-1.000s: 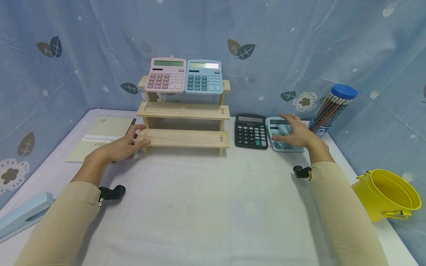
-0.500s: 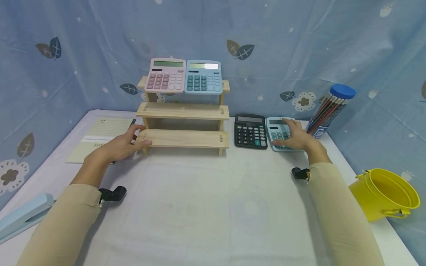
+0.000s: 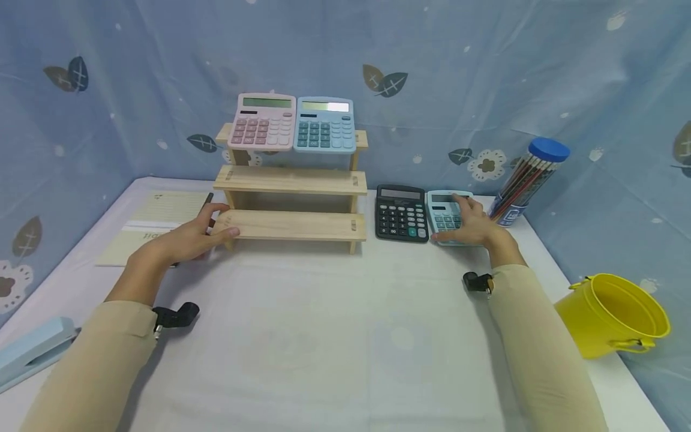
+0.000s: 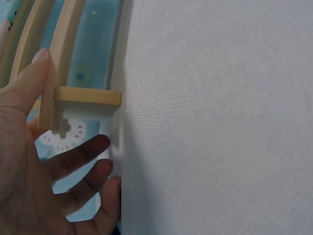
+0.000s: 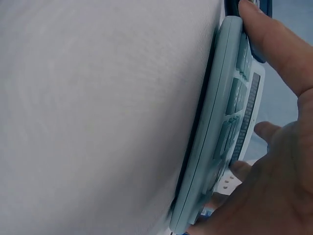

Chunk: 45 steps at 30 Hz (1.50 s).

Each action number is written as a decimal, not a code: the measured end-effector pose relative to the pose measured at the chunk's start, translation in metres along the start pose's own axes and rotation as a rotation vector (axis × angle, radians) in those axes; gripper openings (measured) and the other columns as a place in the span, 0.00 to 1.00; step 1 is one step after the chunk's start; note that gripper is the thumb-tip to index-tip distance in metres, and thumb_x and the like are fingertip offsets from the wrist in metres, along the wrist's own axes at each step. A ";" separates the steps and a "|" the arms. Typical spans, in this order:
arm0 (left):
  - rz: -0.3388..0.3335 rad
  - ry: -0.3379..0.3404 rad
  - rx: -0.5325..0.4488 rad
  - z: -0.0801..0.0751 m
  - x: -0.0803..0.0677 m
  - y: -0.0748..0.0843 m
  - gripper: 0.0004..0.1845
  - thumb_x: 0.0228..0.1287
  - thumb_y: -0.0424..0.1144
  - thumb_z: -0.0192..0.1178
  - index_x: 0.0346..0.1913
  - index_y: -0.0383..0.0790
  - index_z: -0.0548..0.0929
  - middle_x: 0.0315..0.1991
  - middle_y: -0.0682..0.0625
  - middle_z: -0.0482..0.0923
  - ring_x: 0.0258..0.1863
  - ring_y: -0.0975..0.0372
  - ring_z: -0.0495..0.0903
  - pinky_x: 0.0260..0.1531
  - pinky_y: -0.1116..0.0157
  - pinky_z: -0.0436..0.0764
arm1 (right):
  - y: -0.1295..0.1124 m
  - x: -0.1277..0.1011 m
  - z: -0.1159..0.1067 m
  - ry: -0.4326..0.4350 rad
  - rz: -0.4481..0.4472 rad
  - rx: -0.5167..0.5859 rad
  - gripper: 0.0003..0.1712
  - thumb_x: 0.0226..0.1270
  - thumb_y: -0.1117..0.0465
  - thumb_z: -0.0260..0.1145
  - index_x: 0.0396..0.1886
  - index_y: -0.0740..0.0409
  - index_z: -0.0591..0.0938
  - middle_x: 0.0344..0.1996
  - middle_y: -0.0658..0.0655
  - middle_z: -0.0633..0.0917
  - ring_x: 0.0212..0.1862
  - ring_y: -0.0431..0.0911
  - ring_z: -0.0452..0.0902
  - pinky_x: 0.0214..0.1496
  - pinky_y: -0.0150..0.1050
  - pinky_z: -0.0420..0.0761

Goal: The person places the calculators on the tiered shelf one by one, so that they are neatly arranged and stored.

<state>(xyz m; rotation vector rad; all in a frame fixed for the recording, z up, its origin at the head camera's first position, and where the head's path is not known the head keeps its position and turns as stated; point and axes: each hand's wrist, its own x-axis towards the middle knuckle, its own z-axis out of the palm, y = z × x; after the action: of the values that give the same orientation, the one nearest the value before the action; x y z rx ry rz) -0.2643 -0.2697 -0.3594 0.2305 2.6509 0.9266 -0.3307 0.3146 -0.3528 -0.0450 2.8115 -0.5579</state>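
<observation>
My left hand [image 3: 186, 240] holds the left end of the lowest board of a three-tier wooden shelf [image 3: 291, 225]. Its thumb [image 4: 35, 73] lies along the top of the board; the other fingers hang below, near the tablecloth. On the right, my right hand [image 3: 468, 225] spreads over a light blue calculator [image 5: 208, 132] lying on the table. The thumb reaches its front left corner, while the index finger lies over the display. A black calculator [image 3: 402, 213] lies directly left of it. Pink [image 3: 263, 122] and blue [image 3: 324, 124] calculators lean side by side on the top tier.
A pencil tube [image 3: 529, 180] with a blue lid leans behind my right hand. Beside my right sleeve sits a yellow bucket [image 3: 612, 315]. A notepad [image 3: 156, 207] with a dark pen lies behind my left hand, and a light blue stapler [image 3: 35, 354] is at front left.
My right hand has lowered onto the light blue calculator, its thumb moving to the front left corner. The left hand stays on the shelf. The head view has shifted slightly right.
</observation>
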 end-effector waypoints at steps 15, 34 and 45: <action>-0.010 -0.020 -0.027 0.004 0.003 -0.002 0.49 0.74 0.68 0.51 0.81 0.51 0.35 0.62 0.30 0.61 0.43 0.48 0.74 0.37 0.59 0.74 | -0.001 -0.008 0.002 0.027 0.027 -0.034 0.77 0.56 0.37 0.77 0.83 0.49 0.29 0.78 0.75 0.32 0.71 0.87 0.41 0.64 0.82 0.53; -0.005 -0.021 -0.026 -0.002 0.000 0.003 0.48 0.75 0.67 0.51 0.80 0.52 0.36 0.58 0.33 0.63 0.40 0.49 0.73 0.37 0.59 0.72 | -0.001 -0.024 0.001 0.236 -0.060 0.108 0.74 0.56 0.47 0.79 0.85 0.49 0.34 0.80 0.72 0.36 0.71 0.82 0.41 0.62 0.83 0.51; -0.006 -0.013 -0.029 0.001 -0.002 0.001 0.48 0.75 0.66 0.51 0.81 0.51 0.34 0.61 0.31 0.59 0.35 0.51 0.71 0.34 0.59 0.72 | -0.018 -0.044 -0.003 0.294 -0.144 0.093 0.73 0.54 0.49 0.81 0.85 0.46 0.38 0.81 0.69 0.35 0.73 0.81 0.39 0.59 0.86 0.47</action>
<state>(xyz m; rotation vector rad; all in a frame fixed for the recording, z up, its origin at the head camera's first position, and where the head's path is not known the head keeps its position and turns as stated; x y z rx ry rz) -0.2617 -0.2688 -0.3584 0.2208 2.6229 0.9579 -0.2895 0.3029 -0.3319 -0.1598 3.0791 -0.7860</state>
